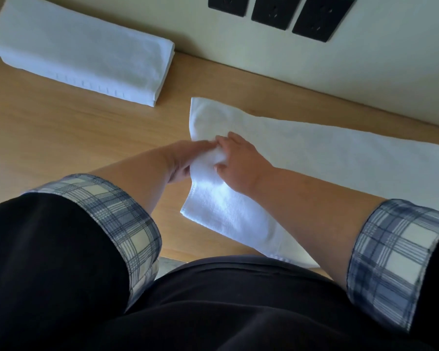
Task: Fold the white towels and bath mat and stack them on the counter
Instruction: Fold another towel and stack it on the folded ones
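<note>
**Head view, near to far.** Plaid cuffs [117, 214] are rolled back on both forearms at the near edge. Just beyond them, on the wooden counter [74, 138], lies the white towel [228, 211] being worked on. One length runs from the near edge up to the hands, and the other spreads flat to the right, beside the wall [365, 72]. The two lengths meet in a bunched ridge, and both hands hold it there, touching each other. The left hand [181, 158] has its fingers tucked under the ridge. The right hand [238, 165] has its fingers over the ridge, with the thumb pinching from the near side.

**Handling, as judged.** The towel looks like light, soft terry with no stiffness of its own. It will probably sag and crease wherever it is unsupported, and cling slightly to the wood rather than slide. The best hold is likely the corners or the stitched hem, which shows along the left edge of the near length. One hand to each corner should let the edge travel straight as it is carried over — a grip at mid-cloth only gathers it. Nothing here is fragile.

**Far field.** At far left, well apart from it, a folded towel [81, 51] lies on the counter in several layers with its edges aligned. A woven band of small marks runs along its near edge, too fine to read as letters. Farthest away, three black sockets [276, 11] sit on the pale wall — no brand, label or writing is legible anywhere.
</note>
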